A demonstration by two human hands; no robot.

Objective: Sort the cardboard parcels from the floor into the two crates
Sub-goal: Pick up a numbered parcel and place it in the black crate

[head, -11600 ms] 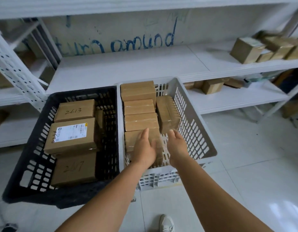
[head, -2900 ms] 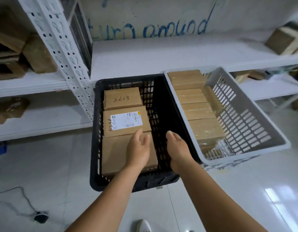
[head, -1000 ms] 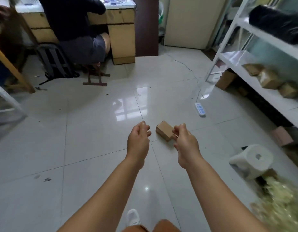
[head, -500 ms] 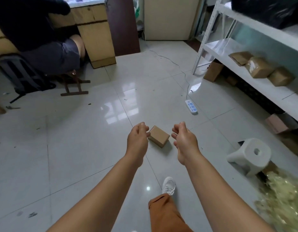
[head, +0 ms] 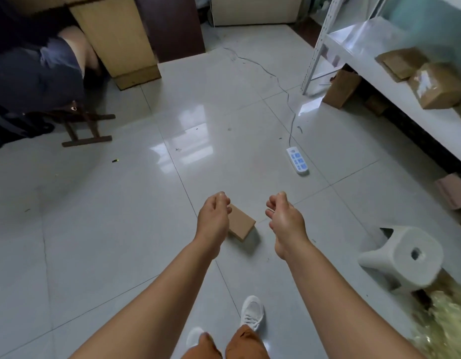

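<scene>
One small cardboard parcel (head: 241,224) lies flat on the glossy white tiled floor, just ahead of my feet. My left hand (head: 213,221) hovers above its left end and hides a corner of it, fingers loosely curled and holding nothing. To the parcel's right, clear of it, my right hand (head: 283,221) hangs with its fingers loosely curled too, and nothing in it. Neither crate is in view.
A white power strip (head: 297,161) with its cable lies ahead right. A white plastic stool (head: 403,257) lies toppled at the right, beside a white shelf rack (head: 395,92) holding parcels. Far left, a seated person (head: 37,63) on a wooden stool by a wooden desk.
Since placing parcels in the crates I have turned to the open floor. Over the last second I have stepped closer; the parcel now lies between and below my hands.
</scene>
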